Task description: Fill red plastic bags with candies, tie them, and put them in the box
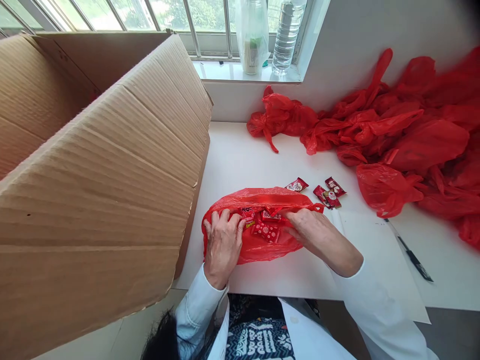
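A thin red plastic bag (258, 255) lies on the white table with its mouth spread wide. Inside it I see several small red wrapped candies (266, 231), one with white dots. My left hand (224, 243) is closed on the bag's left rim, fingers bent over into the opening. At the right end of the mouth, my right hand (309, 227) grips the bag, its fingertips partly hidden inside. Just beyond the bag lie loose wrapped candies: a single candy (297, 185) and a small cluster of candies (327, 196) to its right.
A large open cardboard box (112, 200) fills the left side. Knotted red bags (412, 135) are heaped at the right and along the wall. A black-handled knife (416, 260) lies beside white paper (378, 260). On the windowsill stand a water bottle (288, 37) and a bagged container (252, 40).
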